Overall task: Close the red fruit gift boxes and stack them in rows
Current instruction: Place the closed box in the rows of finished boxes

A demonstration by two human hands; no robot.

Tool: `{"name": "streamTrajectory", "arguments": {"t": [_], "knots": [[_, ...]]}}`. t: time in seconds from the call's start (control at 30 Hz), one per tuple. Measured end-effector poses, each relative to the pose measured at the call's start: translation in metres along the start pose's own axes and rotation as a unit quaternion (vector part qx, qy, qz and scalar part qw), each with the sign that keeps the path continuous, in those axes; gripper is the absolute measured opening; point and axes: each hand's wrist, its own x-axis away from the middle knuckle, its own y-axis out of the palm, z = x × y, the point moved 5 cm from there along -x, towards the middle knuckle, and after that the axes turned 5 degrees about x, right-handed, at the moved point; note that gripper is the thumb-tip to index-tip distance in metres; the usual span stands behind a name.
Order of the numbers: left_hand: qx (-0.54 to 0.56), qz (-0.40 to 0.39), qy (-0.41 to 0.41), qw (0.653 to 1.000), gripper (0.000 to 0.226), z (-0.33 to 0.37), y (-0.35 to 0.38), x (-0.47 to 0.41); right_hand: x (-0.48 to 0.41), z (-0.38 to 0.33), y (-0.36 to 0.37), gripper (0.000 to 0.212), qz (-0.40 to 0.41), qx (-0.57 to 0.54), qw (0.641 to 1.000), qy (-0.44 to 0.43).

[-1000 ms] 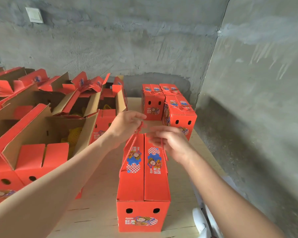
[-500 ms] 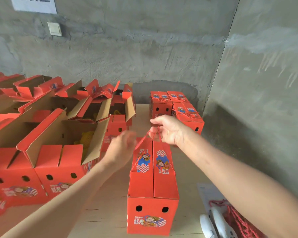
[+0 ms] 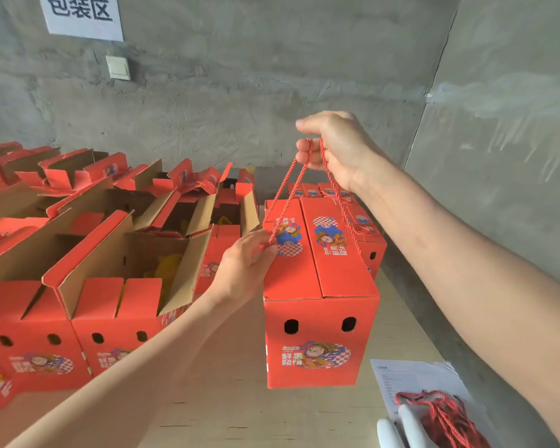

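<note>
A closed red gift box (image 3: 320,318) hangs above the wooden table (image 3: 233,402), carried by its red rope handles (image 3: 286,185). My right hand (image 3: 333,143) grips both ropes above the box. My left hand (image 3: 243,270) rests against the box's left side, fingers near where a rope enters the lid. Behind it, partly hidden, closed red boxes (image 3: 362,221) stand in a row by the back wall. Several open red boxes (image 3: 123,286) with raised flaps fill the left side; yellow netted fruit (image 3: 165,270) shows inside one.
Concrete walls close the back and right. A sheet of paper (image 3: 411,379) with a bundle of spare red ropes (image 3: 446,418) lies at the table's front right, next to white objects (image 3: 401,428). A sign (image 3: 81,14) and a switch (image 3: 118,67) hang on the wall.
My right hand has risen with the rope handles and lifted the closed box off the table. My left hand has moved onto the box's left side. The camera tilted upward.
</note>
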Motion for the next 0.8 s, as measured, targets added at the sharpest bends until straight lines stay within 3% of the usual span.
{"name": "streamTrajectory", "arguments": {"t": [0.1, 0.17, 0.33, 0.6, 0.67, 0.73, 0.8], "knots": [[-0.111, 0.033, -0.024, 0.993, 0.031, -0.009, 0.006, -0.010, -0.012, 0.021, -0.003, 0.013, 0.037, 0.005, 0.999, 0.034], [-0.159, 0.001, -0.091, 0.983, 0.040, -0.026, 0.016, -0.010, -0.019, 0.046, -0.001, 0.012, 0.038, 0.018, 0.996, 0.074], [-0.104, -0.129, -0.202, 0.965, 0.054, -0.080, 0.055, 0.012, -0.029, 0.113, 0.001, 0.011, 0.031, 0.029, 0.989, 0.139], [-0.096, -0.188, -0.240, 0.947, 0.056, -0.122, 0.084, 0.036, -0.002, 0.168, 0.004, 0.008, -0.045, 0.152, 0.980, 0.121], [-0.091, -0.172, -0.209, 0.958, 0.058, -0.121, 0.085, 0.041, 0.016, 0.186, -0.004, 0.012, -0.064, 0.318, 0.942, 0.085], [-0.070, -0.113, -0.159, 0.978, 0.053, -0.113, 0.081, 0.045, 0.042, 0.210, -0.004, 0.045, -0.089, 0.512, 0.854, 0.034], [-0.069, -0.065, -0.076, 0.993, 0.044, -0.103, 0.076, 0.053, 0.073, 0.233, 0.012, 0.066, -0.130, 0.547, 0.827, -0.014]]}}
